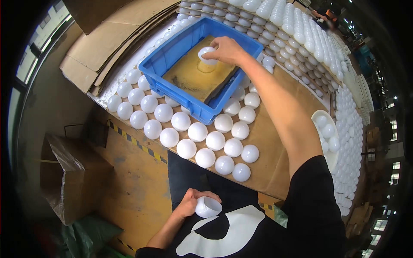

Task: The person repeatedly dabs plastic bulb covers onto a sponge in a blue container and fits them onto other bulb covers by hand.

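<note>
My right hand [227,49] grips a white dome-shaped cover [207,55] over the yellowish sponge-like pad [189,71] inside a blue plastic bin [190,104]. A round mark shows on the pad just below the cover. Near my lap, my left hand [192,201] holds another white cover [208,207], its open rim facing up. Rows of white domes [181,121] stand on the cardboard-topped table around the front and sides of the bin.
Flattened cardboard [101,47] lies left of the bin. Stacked layers of white domes [297,30] rise behind and right. An oval tray [330,150] holds several domes. An open box [71,176] stands lower left. Another person [329,17] is far back.
</note>
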